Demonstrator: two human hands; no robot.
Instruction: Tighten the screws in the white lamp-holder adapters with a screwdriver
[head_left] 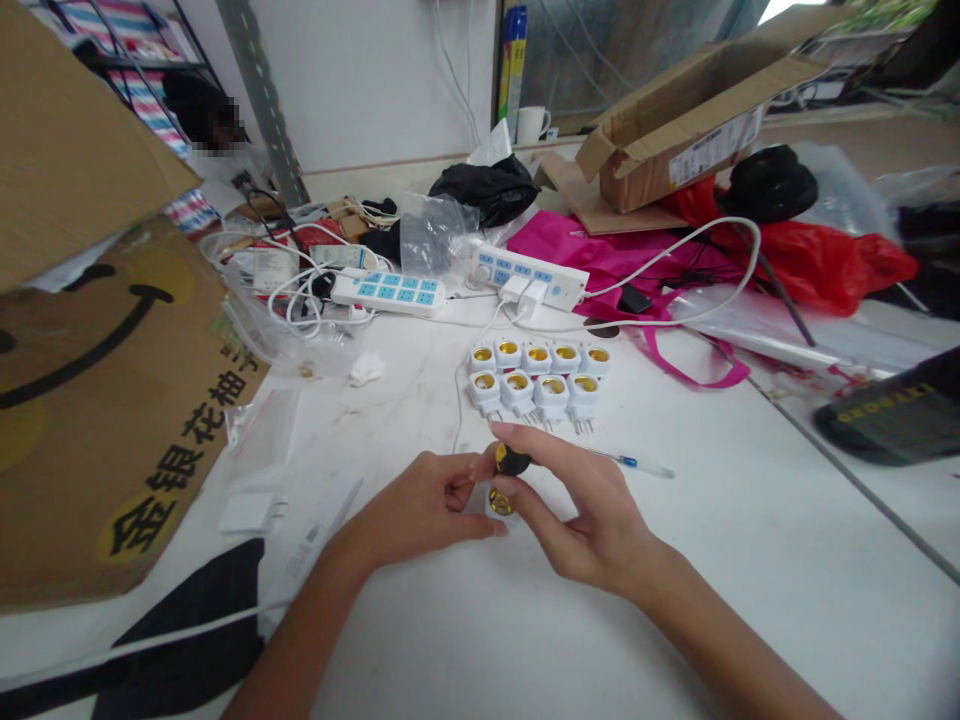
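Note:
Both hands meet over the white table (pixel 750 520), low in the middle of the view. My left hand (pixel 420 510) is curled, its fingertips pinching a small white lamp socket adapter with a brass inside (pixel 499 502). My right hand (pixel 577 510) is closed round a short screwdriver with a black and yellow handle (pixel 511 459), held just above the adapter. Just beyond the hands, several identical white socket adapters (pixel 536 378) stand in two rows.
A large brown cardboard box (pixel 97 420) stands at the left. Two white and blue power strips (pixel 390 292) with cables lie behind the adapters. A pen (pixel 634 463) lies to the right. An open carton (pixel 675 120), pink and red bags and plastic wrap crowd the back right.

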